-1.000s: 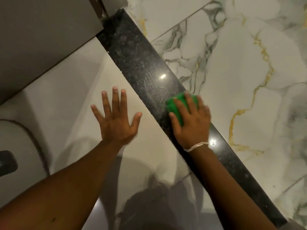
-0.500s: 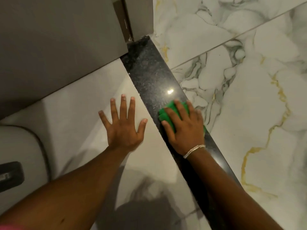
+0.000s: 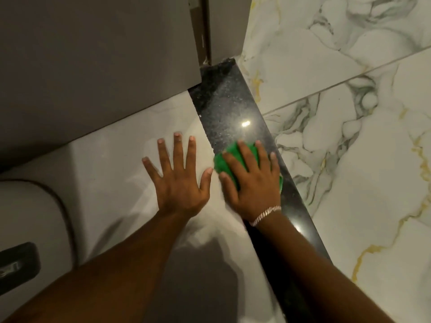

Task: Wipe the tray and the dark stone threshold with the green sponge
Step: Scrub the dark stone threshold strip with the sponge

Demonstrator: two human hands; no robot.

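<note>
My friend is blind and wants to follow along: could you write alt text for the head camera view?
Seen from above, a person's right hand presses a green sponge onto a dark stone threshold running diagonally across the floor. The left hand lies flat, fingers spread, on the pale floor beside it. White marble tiles with gold and grey veins lie on the other side.
</note>
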